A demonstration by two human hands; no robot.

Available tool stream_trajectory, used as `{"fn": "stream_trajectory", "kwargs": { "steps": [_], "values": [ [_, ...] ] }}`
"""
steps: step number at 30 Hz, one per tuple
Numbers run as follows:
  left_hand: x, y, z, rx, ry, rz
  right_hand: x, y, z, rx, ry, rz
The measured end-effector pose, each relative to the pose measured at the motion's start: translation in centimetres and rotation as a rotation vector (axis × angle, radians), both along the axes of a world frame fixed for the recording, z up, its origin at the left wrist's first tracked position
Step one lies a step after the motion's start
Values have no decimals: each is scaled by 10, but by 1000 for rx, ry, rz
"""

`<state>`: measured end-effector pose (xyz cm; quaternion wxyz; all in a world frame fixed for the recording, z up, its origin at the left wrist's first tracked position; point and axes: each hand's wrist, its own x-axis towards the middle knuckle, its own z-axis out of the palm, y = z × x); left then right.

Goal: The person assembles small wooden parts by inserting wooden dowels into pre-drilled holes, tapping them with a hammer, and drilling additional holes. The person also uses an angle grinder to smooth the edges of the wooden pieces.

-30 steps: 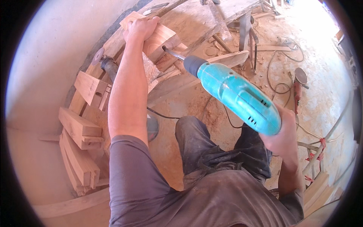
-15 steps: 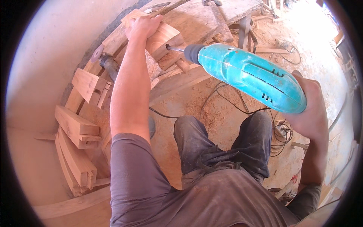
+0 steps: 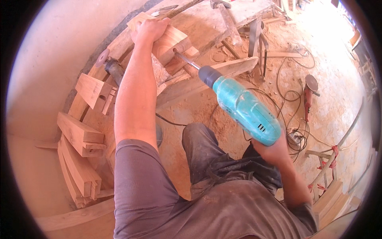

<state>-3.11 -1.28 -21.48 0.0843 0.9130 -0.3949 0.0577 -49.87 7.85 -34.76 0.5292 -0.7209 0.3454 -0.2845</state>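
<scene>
A teal power drill (image 3: 247,108) is gripped by its handle in my right hand (image 3: 272,148), low in front of my right thigh. Its long bit (image 3: 187,59) slants up and left, the tip at a dark hole in the end of a pale wooden block (image 3: 172,42). How deep the tip sits I cannot tell. My left hand (image 3: 151,30) holds that block down from above on the bench, fingers bent over its upper edge. More cut wood lies under and beside the block.
A hammer (image 3: 229,22) lies on the bench (image 3: 199,20). An angle grinder (image 3: 113,68) is beside my left forearm, another grinder (image 3: 308,95) on the floor at right among cables (image 3: 298,137). Cut wooden blocks (image 3: 79,133) are stacked at left. Sawdust covers the floor.
My right hand has swung the drill inward, down and to the left, so it now slants more steeply. The bit tip stays at the hole. My left hand has barely moved.
</scene>
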Motion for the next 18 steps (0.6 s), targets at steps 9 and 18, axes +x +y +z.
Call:
{"fn": "stream_trajectory", "kwargs": {
  "steps": [9, 18],
  "values": [
    [-1, -3, -3, 3, -48, 23, 15, 38, -24, 23, -33, 11],
    [-12, 3, 2, -17, -6, 34, 6, 33, 51, 48, 5, -51]
  ]
}}
